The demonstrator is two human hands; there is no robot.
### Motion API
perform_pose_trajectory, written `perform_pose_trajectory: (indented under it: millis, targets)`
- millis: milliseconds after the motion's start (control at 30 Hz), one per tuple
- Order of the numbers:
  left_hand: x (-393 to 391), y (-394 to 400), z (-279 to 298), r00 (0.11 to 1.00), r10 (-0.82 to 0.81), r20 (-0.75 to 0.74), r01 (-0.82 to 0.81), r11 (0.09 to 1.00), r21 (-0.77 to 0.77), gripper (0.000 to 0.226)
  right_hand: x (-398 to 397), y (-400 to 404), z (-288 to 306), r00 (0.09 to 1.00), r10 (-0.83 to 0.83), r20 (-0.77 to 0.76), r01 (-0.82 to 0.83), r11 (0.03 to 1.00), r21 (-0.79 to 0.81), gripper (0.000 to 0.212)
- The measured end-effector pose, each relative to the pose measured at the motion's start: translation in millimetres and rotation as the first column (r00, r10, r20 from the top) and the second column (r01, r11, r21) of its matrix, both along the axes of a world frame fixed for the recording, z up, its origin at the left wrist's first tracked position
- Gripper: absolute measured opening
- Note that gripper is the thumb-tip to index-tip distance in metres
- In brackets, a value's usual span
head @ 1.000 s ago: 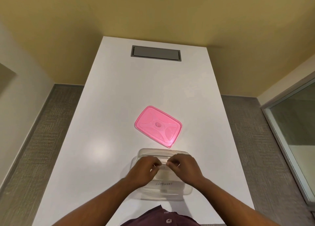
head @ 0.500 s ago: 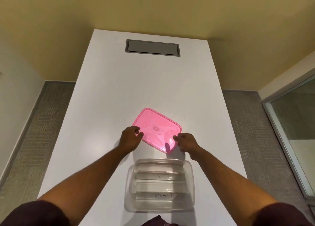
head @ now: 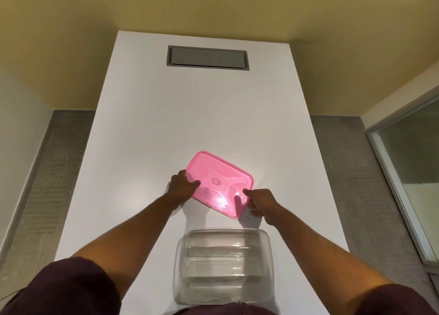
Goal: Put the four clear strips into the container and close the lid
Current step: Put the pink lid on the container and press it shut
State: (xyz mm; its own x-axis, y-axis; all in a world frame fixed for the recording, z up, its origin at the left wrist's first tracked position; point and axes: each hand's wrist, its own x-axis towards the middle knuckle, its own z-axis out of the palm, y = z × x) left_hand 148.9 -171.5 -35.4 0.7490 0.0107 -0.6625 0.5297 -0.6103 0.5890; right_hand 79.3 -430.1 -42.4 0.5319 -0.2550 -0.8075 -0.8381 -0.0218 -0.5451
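A pink lid (head: 219, 184) lies tilted on the white table (head: 204, 115), just beyond the clear container (head: 269, 262). My left hand (head: 181, 186) grips the lid's left edge, thumb on top. My right hand (head: 260, 201) pinches its near right corner. The open container stands at the table's near edge and holds clear strips (head: 219, 250) lying side by side; one bears handwriting.
A grey recessed panel (head: 207, 58) sits at the table's far end. Grey carpet runs along both sides of the table. A glass partition (head: 413, 172) stands at the right. Yellow wall lies beyond.
Both hands left the container, reached forward and took hold of the pink lid's two sides. The lid's near edge looks slightly lifted. The strips stay in the container.
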Motion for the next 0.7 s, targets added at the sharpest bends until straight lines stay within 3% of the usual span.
perform_pose_trajectory:
  millis: [67,267,367,567,700]
  targets:
    - [-2,-4,5,1.0,0.015,0.011,-0.015,1.0,-0.004,0.075,2,-3,1,1.0,-0.014,0.006,0.014,1.0,-0.024,0.035]
    - [-13,-10,38,0.98,0.088,0.178,-0.075,0.994,-0.074,0.064,-2,-19,16,0.993,-0.066,0.098,0.073,0.995,-0.066,0.023]
    - [-21,-6,60,0.949,0.168,0.265,-0.136,0.981,-0.137,0.057,-9,-21,29,0.981,-0.11,0.158,0.109,0.994,0.011,0.009]
    - [-47,-2,92,0.894,0.234,0.381,-0.118,0.945,-0.304,0.042,-25,-24,62,0.958,-0.199,0.208,0.153,0.964,0.217,0.018]
    - [-61,0,100,0.851,0.376,0.366,-0.171,0.858,-0.484,0.051,-37,-20,78,0.934,-0.342,0.098,0.268,0.858,0.438,0.021]
